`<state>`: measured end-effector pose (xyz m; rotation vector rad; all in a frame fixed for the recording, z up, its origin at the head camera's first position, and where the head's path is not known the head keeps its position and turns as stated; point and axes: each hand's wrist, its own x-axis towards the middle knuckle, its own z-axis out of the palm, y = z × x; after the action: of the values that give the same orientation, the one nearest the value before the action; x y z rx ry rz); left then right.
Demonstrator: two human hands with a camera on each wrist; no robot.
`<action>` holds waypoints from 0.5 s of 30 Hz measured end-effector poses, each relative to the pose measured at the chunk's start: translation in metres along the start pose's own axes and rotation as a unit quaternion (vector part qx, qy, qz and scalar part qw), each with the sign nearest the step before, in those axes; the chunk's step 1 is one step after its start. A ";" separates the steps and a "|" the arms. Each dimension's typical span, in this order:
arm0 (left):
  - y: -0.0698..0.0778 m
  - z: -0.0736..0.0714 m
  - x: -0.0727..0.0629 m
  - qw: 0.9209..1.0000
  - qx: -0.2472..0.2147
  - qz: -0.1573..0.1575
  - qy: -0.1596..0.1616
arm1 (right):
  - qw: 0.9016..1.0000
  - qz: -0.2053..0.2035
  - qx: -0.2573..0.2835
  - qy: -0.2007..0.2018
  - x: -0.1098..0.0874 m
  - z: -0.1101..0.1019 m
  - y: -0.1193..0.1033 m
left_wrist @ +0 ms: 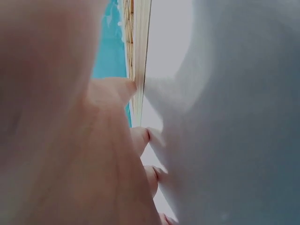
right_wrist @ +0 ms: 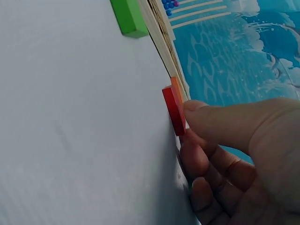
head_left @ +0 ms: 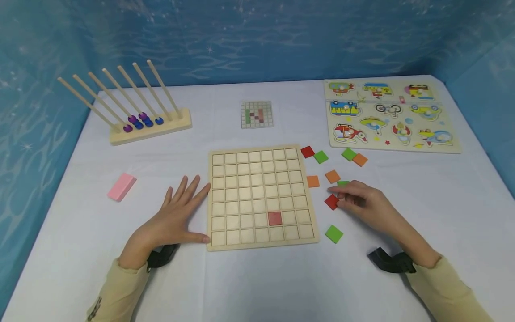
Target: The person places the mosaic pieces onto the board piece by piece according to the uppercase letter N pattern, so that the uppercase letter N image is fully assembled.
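My left hand [head_left: 170, 221] lies spread beside the wooden grid board [head_left: 263, 247], thumb and a fingertip touching its left edge; the left wrist view also shows the thumb at the board's rim [left_wrist: 140, 56]. One red tile [head_left: 275, 218] sits in a cell of a lower row. Right of the board, my right hand [head_left: 366, 203] has its thumb and fingers at the corner of a loose red tile [head_left: 331, 202], seemingly pinching it. That red tile [right_wrist: 173, 111] is low against the tabletop in the right wrist view, the thumb [right_wrist: 220, 122] against it.
Loose green [head_left: 334, 234], orange [head_left: 332, 176] and red tiles [head_left: 307, 152] lie right of the board. Behind it is a small pattern card [head_left: 257, 125]. A bead rack [head_left: 177, 123] and pink block [head_left: 122, 187] stand left; a vehicle puzzle [head_left: 386, 134] lies back right.
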<state>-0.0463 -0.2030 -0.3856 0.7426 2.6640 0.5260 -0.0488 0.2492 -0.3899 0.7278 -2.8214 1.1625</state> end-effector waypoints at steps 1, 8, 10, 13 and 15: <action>0.000 0.000 0.000 1.000 -0.002 0.002 0.002 | 1.000 -0.001 -0.003 -0.003 0.000 0.001 0.000; -0.002 0.001 0.000 1.000 -0.007 0.010 0.015 | 0.999 -0.004 -0.024 -0.022 0.001 0.004 -0.001; -0.003 0.000 0.000 1.000 -0.009 0.012 0.015 | 0.999 -0.001 -0.025 -0.020 0.001 0.005 0.000; -0.003 0.000 0.001 1.000 -0.016 0.018 0.017 | 1.000 0.006 -0.022 -0.013 0.001 0.005 0.000; -0.003 0.001 0.002 0.999 -0.018 0.024 0.019 | 1.000 0.007 -0.023 -0.009 0.001 0.006 0.000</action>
<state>-0.0490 -0.2040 -0.3880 0.7945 2.6709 0.6050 -0.0487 0.2454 -0.3941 0.7220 -2.8616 1.0946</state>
